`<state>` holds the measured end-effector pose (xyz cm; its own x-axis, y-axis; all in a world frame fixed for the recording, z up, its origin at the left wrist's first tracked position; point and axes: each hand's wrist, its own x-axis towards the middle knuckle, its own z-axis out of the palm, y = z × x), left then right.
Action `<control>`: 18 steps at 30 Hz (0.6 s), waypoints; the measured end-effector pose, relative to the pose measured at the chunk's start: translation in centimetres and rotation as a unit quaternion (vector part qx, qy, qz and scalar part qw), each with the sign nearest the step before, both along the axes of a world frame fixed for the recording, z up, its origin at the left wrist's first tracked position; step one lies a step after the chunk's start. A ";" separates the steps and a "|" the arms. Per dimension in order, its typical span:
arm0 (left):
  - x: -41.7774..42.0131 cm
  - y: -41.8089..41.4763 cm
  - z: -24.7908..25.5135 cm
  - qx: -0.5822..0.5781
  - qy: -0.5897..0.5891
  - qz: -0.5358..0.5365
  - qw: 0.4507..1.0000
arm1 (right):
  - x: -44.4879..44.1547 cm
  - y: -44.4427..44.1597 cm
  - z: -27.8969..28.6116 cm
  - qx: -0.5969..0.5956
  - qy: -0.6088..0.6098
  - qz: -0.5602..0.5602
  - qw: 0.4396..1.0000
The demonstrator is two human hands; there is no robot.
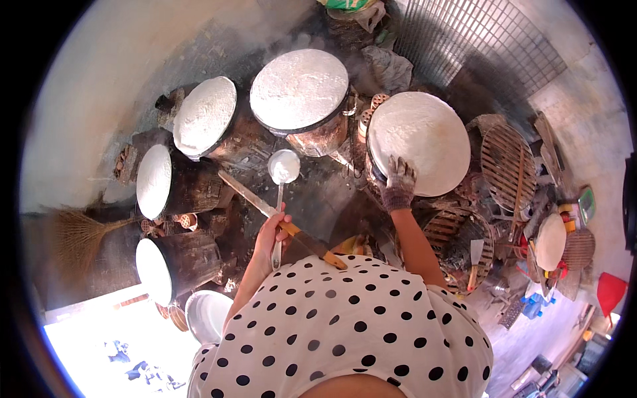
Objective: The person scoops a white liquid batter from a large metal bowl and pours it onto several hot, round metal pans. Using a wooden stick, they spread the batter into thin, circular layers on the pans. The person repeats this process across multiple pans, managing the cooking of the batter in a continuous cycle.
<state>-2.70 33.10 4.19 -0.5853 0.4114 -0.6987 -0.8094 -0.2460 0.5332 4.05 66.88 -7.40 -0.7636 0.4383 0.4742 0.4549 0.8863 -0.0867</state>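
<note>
My left hand (275, 230) is closed around the handle of a metal ladle (284, 167) with white matter in its bowl, and a flat wooden stick (249, 195) that slants across it. My right hand (399, 184), in a soiled knit glove, rests with its fingers on the lower left edge of a round white-topped griddle (423, 142) on a stove. Whether those fingers pinch the edge cannot be told. Further round white tops sit on drum stoves: one at the centre (298, 89), one left of it (206, 117), and others lower left (154, 181).
Slatted round racks (508, 166) stand at the right, near a spatula (475, 253). A straw broom (82, 239) leans at the far left. A metal basin (206, 313) is beside my left arm. Perforated coal briquettes (366, 118) stand between two stoves.
</note>
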 end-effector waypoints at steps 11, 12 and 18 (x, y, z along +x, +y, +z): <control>1.3 0.4 2.3 0.107 -0.012 0.070 0.992 | 0.7 2.5 -2.3 -0.003 0.028 -0.001 1.000; 1.4 0.2 1.4 0.121 -0.024 0.072 0.990 | 1.2 3.5 -2.7 -0.073 0.054 -0.004 0.996; 2.3 0.7 -0.9 0.145 -0.037 0.073 0.986 | -0.7 8.3 3.9 0.040 -0.043 0.041 0.997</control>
<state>-0.35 33.76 3.28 -0.6049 0.5154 -0.6070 -0.7883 -0.4953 0.3651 3.40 75.20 -3.47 -0.8343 0.3358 0.4372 0.3833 0.9234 0.0221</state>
